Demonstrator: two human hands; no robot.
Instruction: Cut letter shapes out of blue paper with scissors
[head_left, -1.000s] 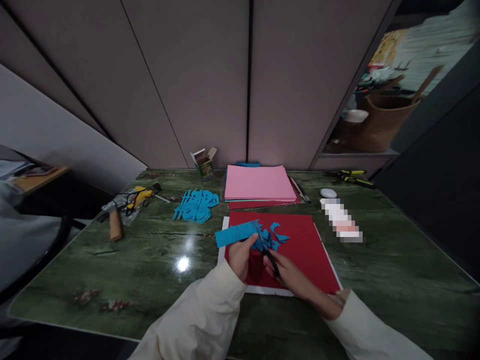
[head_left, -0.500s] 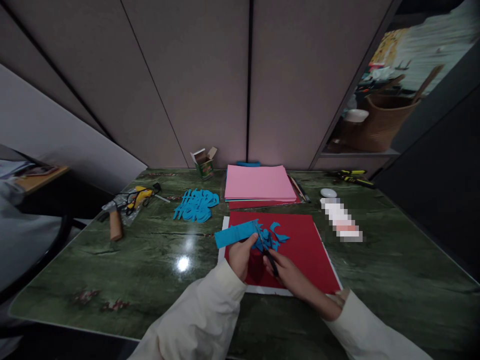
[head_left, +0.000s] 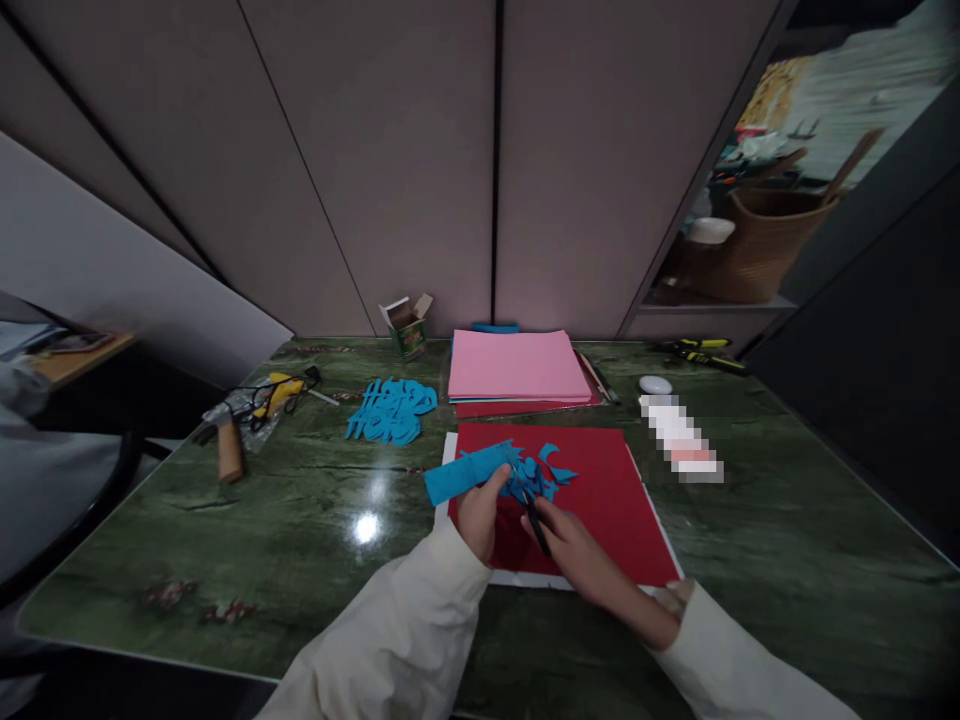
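Both hands meet over the red sheet [head_left: 611, 500] in the head view. The left hand [head_left: 480, 515] pinches a blue paper strip [head_left: 456, 474], whose long axis runs leftward past the sheet's edge. The right hand [head_left: 574, 550], just to its right, is clenched around black scissors [head_left: 534, 522]. The blades point away from the person into the strip's right end, beside blue scraps [head_left: 544, 475].

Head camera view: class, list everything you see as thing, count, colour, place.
table: one, green, under everything
red sheet: one, red, table centre
pink stack: one, pink, behind red sheet
blue letters: pile, blue, left of pink stack
blue scraps: several, blue, on red sheet
wooden-handled tool: one, brown, table left
blue strip: one, blue, red sheet's left edge
scissors: one, black, over red sheet
left hand: one, cream sleeve, holds blue strip
right hand: one, cream sleeve, holds scissors
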